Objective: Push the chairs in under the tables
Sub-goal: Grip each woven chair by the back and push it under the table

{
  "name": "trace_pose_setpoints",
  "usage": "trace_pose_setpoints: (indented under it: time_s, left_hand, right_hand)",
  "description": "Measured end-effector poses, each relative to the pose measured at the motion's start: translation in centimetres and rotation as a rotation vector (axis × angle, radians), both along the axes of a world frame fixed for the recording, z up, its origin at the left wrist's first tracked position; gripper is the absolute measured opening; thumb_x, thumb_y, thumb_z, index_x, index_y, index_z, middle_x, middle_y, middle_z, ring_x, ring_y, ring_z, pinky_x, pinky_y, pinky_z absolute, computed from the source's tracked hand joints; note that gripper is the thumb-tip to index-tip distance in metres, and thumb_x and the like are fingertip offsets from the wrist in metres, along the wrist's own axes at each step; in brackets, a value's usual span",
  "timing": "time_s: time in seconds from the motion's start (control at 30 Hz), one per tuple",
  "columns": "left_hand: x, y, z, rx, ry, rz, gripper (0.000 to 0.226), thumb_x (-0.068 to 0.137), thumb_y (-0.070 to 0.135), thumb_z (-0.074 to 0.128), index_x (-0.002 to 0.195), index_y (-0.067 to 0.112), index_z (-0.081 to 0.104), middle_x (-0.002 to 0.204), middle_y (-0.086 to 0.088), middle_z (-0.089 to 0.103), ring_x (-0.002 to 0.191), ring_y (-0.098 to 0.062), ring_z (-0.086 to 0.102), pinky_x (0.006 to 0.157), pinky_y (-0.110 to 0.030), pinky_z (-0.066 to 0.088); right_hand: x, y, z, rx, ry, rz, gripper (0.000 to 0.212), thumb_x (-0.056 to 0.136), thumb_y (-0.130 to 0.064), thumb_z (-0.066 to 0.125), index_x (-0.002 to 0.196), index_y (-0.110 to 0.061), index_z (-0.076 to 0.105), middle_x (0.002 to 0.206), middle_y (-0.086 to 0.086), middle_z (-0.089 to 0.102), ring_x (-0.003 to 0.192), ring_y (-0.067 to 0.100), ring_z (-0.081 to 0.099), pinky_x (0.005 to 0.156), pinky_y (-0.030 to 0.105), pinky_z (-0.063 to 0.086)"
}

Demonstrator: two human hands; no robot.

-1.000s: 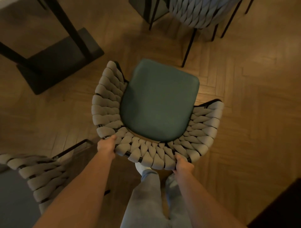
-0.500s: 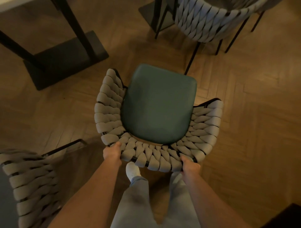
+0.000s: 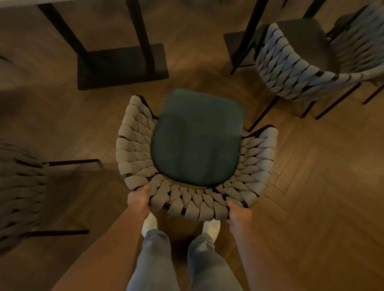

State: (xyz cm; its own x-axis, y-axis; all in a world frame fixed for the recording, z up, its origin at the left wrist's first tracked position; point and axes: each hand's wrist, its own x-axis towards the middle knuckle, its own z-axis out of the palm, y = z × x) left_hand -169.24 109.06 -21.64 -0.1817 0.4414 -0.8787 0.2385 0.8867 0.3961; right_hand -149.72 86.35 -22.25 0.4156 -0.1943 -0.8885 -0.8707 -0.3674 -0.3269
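Note:
A chair with a dark green seat cushion and a curved back of grey woven straps stands in front of me on the wooden floor. My left hand grips the left end of its backrest. My right hand grips the right end of the backrest. The table shows only as a pale edge at the top left, with its black legs and flat black base plate just beyond the chair's front.
A second woven chair stands at the upper right by another black table base. A third woven chair is at the left edge. My legs and white socks are right behind the held chair. Herringbone wooden floor lies all around.
The chair has moved forward toward the table base and turned a little, with both hands still gripping its back. I have stepped along behind it. The upper right chair shows more.

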Motion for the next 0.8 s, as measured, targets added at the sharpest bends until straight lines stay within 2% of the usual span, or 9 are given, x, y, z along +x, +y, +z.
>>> trace_pose_setpoints:
  time_s: [0.1,0.2,0.33,0.4,0.5,0.57,0.7,0.8]
  left_hand:
    - [2.3,-1.0,0.1,0.003,-0.013,0.042,0.037,0.099,0.021,0.068,0.132,0.006,0.059,0.115,-0.013,0.066,0.105,-0.033,0.065,0.098,-0.050,0.056]
    - [4.4,-1.7,-0.2,-0.024,-0.046,0.095,0.041,0.099,0.021,0.068,0.136,0.008,0.057,0.110,-0.012,0.066,0.100,-0.031,0.064,0.099,-0.050,0.055]
    - [7.4,-1.5,0.3,-0.047,-0.064,0.137,0.031,0.100,0.020,0.066,0.128,0.009,0.058,0.095,-0.007,0.061,0.084,-0.024,0.061,0.087,-0.043,0.055]
    - [8.8,-1.2,0.5,-0.047,-0.073,0.129,0.032,0.100,0.021,0.067,0.128,0.008,0.057,0.101,-0.008,0.062,0.093,-0.027,0.063,0.089,-0.044,0.055]
    - [11.1,-0.6,0.2,-0.049,-0.097,0.148,0.043,0.100,0.020,0.067,0.139,0.006,0.054,0.109,-0.009,0.063,0.108,-0.032,0.063,0.096,-0.049,0.056]
    - [12.3,-0.4,-0.2,-0.033,-0.092,0.146,0.041,0.101,0.020,0.065,0.138,0.007,0.054,0.108,-0.008,0.063,0.112,-0.033,0.063,0.101,-0.051,0.055]
    - [14.5,0.2,-0.2,-0.025,-0.104,0.152,0.041,0.100,0.022,0.067,0.137,0.008,0.054,0.120,-0.010,0.063,0.113,-0.032,0.063,0.104,-0.053,0.052]
    - [15.4,0.1,0.2,-0.031,-0.095,0.121,0.030,0.099,0.025,0.068,0.122,0.012,0.055,0.117,-0.010,0.062,0.110,-0.031,0.062,0.102,-0.052,0.054]
  right_hand:
    - [4.2,0.6,-0.4,-0.046,-0.031,0.095,0.048,0.082,-0.020,0.083,0.121,-0.009,0.057,0.108,0.014,0.065,0.098,0.033,0.065,0.087,0.053,0.060]
    - [7.9,1.9,-0.5,-0.071,-0.073,0.168,0.035,0.082,-0.018,0.083,0.107,-0.010,0.059,0.111,0.016,0.066,0.099,0.033,0.064,0.088,0.055,0.059]
    - [12.4,3.7,-0.7,-0.104,-0.131,0.234,0.057,0.081,-0.019,0.083,0.129,-0.004,0.057,0.121,0.018,0.064,0.108,0.034,0.063,0.090,0.052,0.059]
    - [14.5,4.6,-0.8,-0.103,-0.132,0.272,0.060,0.082,-0.019,0.083,0.132,-0.002,0.055,0.123,0.019,0.063,0.107,0.033,0.063,0.090,0.052,0.058]
    - [17.4,5.6,-1.3,-0.084,-0.142,0.299,0.056,0.085,-0.017,0.080,0.131,-0.001,0.054,0.119,0.016,0.061,0.102,0.030,0.058,0.093,0.052,0.056]
    - [19.0,6.3,-1.3,-0.083,-0.154,0.308,0.054,0.085,-0.018,0.080,0.130,-0.001,0.054,0.115,0.014,0.059,0.102,0.030,0.058,0.093,0.052,0.056]
    - [21.3,6.8,-1.2,-0.100,-0.168,0.380,0.062,0.081,-0.028,0.083,0.131,-0.004,0.056,0.122,0.017,0.064,0.106,0.032,0.063,0.091,0.051,0.058]
    - [22.4,6.6,-1.3,-0.098,-0.176,0.426,0.065,0.078,-0.033,0.084,0.130,-0.006,0.057,0.117,0.015,0.065,0.104,0.032,0.064,0.091,0.052,0.058]
